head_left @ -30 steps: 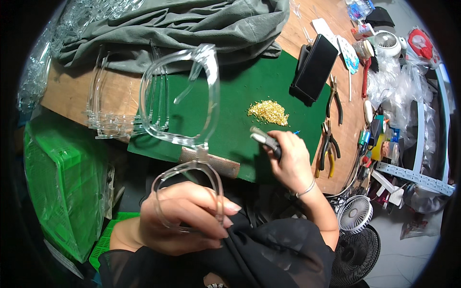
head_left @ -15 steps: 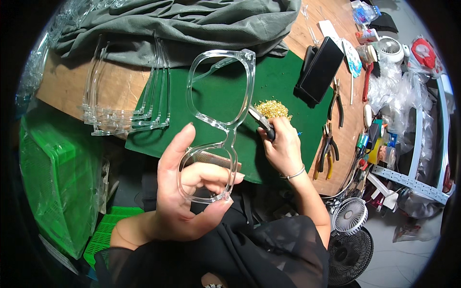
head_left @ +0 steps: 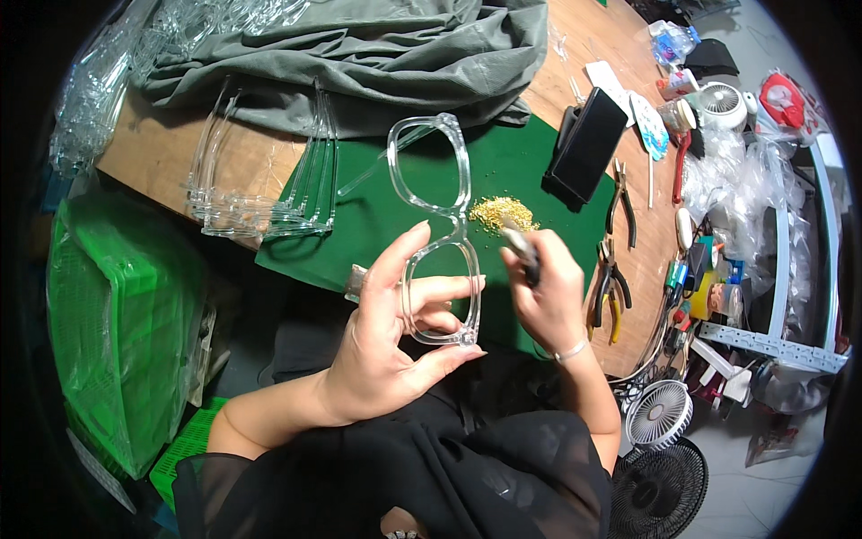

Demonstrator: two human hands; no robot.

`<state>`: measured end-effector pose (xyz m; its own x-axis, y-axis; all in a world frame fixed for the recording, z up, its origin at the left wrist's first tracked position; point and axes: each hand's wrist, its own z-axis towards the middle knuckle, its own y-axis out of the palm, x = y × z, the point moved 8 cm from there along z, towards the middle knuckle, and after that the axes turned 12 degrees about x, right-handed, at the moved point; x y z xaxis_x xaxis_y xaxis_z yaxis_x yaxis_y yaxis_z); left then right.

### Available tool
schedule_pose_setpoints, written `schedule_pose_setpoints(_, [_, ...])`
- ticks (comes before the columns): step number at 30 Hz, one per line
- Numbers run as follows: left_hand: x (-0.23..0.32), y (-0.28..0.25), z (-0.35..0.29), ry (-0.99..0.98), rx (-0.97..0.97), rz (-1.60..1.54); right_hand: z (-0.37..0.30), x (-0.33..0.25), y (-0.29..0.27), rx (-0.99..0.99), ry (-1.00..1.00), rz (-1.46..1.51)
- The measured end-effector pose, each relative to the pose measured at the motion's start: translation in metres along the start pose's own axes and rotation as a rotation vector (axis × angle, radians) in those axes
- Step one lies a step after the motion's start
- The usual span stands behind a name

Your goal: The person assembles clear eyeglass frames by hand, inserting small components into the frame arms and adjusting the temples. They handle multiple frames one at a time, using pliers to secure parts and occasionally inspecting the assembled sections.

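My left hand (head_left: 373, 355) grips a clear plastic eyeglass frame (head_left: 459, 225) by its lower rim, with fingers showing through the lens opening. The frame is held upright on its side, one clear temple reaching away to the left. My right hand (head_left: 554, 292) is closed around pliers (head_left: 519, 244) with metal jaws and a dark handle, blurred by motion. Their tip is beside a pile of tiny gold metal parts (head_left: 496, 214) on the green mat (head_left: 368, 216). Whether the jaws hold a part is too blurred to tell. Several clear eyeglass frames (head_left: 269, 218) lie stacked at the left.
A black phone (head_left: 588, 144) leans on a stand at the right. Two more pliers (head_left: 622, 202) (head_left: 611, 283) lie along the mat's right edge. Grey cloth (head_left: 359, 63) covers the table's far side. Green crates (head_left: 126, 332) stand at left, small fans (head_left: 658, 415) at right.
The eyeglass frame and my left hand have shifted right and turned slightly. My right hand has drawn the pliers back from the gold pile, toward me and to the right.
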<state>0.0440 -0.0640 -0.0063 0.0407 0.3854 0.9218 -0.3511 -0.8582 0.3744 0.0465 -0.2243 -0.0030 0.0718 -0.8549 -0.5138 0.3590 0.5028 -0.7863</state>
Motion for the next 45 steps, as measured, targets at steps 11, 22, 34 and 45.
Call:
schedule_pose_setpoints(11, [-0.001, 0.005, -0.008, 0.030, 0.003, -0.002, -0.018, -0.036, -0.024, 0.038, 0.082, 0.520])
schedule_pose_setpoints(22, [0.003, 0.009, -0.009, 0.010, -0.038, -0.054, -0.026, -0.077, -0.033, 0.149, -0.337, 0.497])
schedule_pose_setpoints(34, [0.005, 0.006, -0.009, 0.043, -0.047, -0.066, -0.026, -0.074, -0.026, 0.135, -0.260, 0.596])
schedule_pose_setpoints(45, [0.007, 0.010, -0.010, 0.070, -0.038, -0.069, -0.029, -0.067, -0.025, 0.142, -0.189, 0.693])
